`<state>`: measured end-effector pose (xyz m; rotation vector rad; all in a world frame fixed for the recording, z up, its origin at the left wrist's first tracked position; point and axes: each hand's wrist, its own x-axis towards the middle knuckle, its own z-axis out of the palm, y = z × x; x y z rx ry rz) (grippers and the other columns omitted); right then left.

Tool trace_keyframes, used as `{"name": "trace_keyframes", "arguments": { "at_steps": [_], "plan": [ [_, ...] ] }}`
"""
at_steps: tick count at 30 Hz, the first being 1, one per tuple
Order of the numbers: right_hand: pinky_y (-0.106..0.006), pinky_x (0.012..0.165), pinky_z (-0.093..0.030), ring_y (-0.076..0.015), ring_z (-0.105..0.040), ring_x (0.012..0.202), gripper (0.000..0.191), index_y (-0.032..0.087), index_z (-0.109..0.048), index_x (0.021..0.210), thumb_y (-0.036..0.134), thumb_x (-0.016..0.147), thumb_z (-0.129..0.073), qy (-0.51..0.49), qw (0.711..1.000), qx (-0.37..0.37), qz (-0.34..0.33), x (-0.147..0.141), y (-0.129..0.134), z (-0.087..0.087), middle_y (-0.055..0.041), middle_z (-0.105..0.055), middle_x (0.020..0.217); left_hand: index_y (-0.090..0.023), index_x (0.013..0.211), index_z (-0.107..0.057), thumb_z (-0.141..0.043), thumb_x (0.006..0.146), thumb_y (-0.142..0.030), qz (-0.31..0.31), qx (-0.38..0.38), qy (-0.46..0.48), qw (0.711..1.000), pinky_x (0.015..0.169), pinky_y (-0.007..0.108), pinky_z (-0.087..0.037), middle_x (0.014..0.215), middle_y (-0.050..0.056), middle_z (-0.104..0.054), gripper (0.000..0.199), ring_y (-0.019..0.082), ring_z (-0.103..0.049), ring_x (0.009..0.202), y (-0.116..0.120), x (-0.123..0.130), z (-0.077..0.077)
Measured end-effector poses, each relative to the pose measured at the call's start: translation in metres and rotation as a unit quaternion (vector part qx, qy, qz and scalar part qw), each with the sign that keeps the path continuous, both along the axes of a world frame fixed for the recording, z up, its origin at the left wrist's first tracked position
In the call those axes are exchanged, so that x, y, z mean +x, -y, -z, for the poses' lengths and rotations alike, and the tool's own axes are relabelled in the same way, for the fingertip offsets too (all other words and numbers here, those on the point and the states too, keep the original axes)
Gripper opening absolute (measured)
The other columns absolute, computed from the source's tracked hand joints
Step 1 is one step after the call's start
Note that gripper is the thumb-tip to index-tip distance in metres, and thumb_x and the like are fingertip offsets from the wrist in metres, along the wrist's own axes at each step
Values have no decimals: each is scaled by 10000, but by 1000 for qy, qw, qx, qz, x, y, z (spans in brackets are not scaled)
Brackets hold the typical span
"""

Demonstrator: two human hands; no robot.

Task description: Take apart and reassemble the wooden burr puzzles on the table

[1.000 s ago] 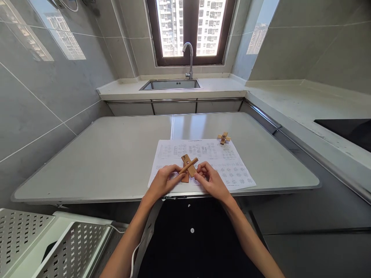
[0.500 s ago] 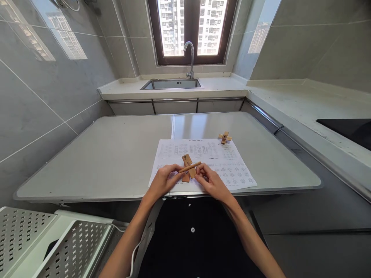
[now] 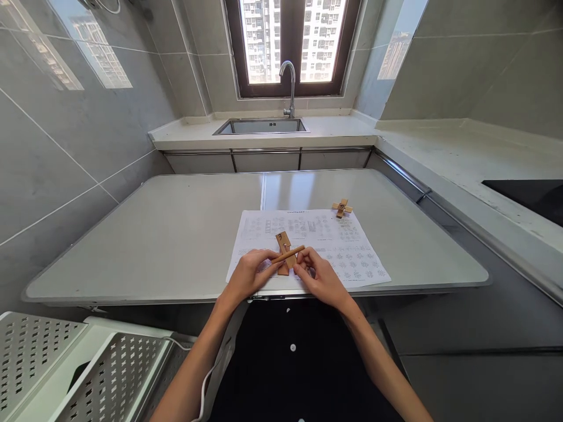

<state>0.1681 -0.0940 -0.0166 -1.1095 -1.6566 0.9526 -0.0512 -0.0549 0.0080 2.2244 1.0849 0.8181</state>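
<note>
My left hand [image 3: 250, 272] is closed on the left end of a thin wooden puzzle piece [image 3: 290, 254], which slants up to the right. My right hand [image 3: 322, 278] has its fingers bent around the right side of the same cluster, pinching at the thin piece and a flat one. That flat wooden piece [image 3: 282, 238], with a dark mark near its top, crosses behind the thin piece. A third wooden piece [image 3: 283, 271] shows below. How the pieces interlock is partly hidden by my fingers. The cluster is over a printed sheet [image 3: 246, 231].
An assembled wooden cross puzzle [image 3: 342, 208] stands at the sheet's upper right corner. The white folding table [image 3: 176, 234] reaches to a counter with a sink [image 3: 261, 126] and tap [image 3: 292, 88]. A perforated white rack [image 3: 127, 363] is at lower left.
Both hands stay in nearly the same place. The marked flat piece has tilted very slightly between my fingers, and the whole view has shifted a little.
</note>
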Motion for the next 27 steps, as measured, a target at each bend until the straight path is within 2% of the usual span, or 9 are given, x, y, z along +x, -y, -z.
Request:
{"name": "trace_keyframes", "arguments": {
  "at_steps": [5,11,19,27],
  "plan": [
    [-294,620,-399,-163,-498,634,155,260,-478,951,386,995,-556,2,999,15,30,-1,1,4,42,-518,702,-253,1129,-737,-597,999,-379,-6,5,1,1000,883,342,-511,1075,42,-778,229,234,-693,967,-1,-2,3],
    [-306,662,-422,-178,-567,691,240,267,-389,883,371,975,-585,8,999,24,46,-2,1,4,25,-601,749,-247,1084,-727,-598,999,-386,-31,23,-11,999,858,341,-511,1070,39,-783,207,231,-702,943,-1,-3,7],
    [-285,624,-406,-149,-459,636,262,263,-368,830,331,935,-598,11,998,36,54,-6,1,1,44,-472,712,-246,1098,-715,-602,1006,-355,-28,54,-20,998,833,327,-498,1056,26,-790,182,214,-701,910,-2,-2,10],
    [-282,635,-422,-142,-477,650,234,259,-392,859,313,953,-599,-12,999,32,39,-6,2,0,47,-505,751,-244,1086,-720,-615,996,-348,-45,53,-12,998,788,312,-489,1009,21,-783,173,202,-688,855,-2,-3,11]
  ]
}}
